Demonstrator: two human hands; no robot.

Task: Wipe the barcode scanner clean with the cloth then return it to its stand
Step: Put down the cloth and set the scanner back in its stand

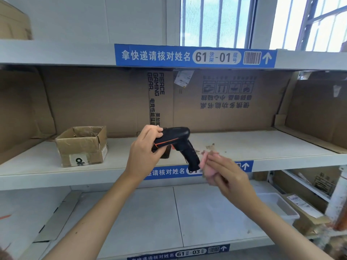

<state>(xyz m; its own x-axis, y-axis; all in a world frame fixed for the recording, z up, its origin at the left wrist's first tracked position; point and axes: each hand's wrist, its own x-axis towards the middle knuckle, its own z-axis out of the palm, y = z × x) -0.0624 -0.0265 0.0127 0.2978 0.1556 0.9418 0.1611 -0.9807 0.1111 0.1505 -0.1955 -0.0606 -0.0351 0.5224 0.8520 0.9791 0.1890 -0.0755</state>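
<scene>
Scanner [176,143], black w/ an orange stripe along its side, is held in the air in front of the middle shelf [262,147], above its front edge near the centre. Left hand [145,149] is wrapped round the scanner's head end, fingers closed on it, thumb on top. Handle points down & to the right. Right hand [225,175] has a pink cloth [205,162] bunched in its closed fingers, pressed against the bottom of the handle; hand is blurred, so finger detail is unclear. A small dark object sits on the shelf just behind the scanner, mostly hidden; can't tell what it is. Open cardboard box [82,145] stands toward the left of the same shelf, near the front edge, w/ a white sticker showing black letters, partly readable as "ok". Flat cardboard [216,100] lines the back of the shelf, printed "FIERCE GAMING GEAR." sideways, plus Chinese text & handling symbols upside down. Blue label [195,56] on the upper shelf edge reads "拿快递请核对姓名 61-01" w/ barcode & up arrow. Same kind of label on the bottom shelf edge reads "61-03". Middle shelf's label is partly covered by the hands.
</scene>
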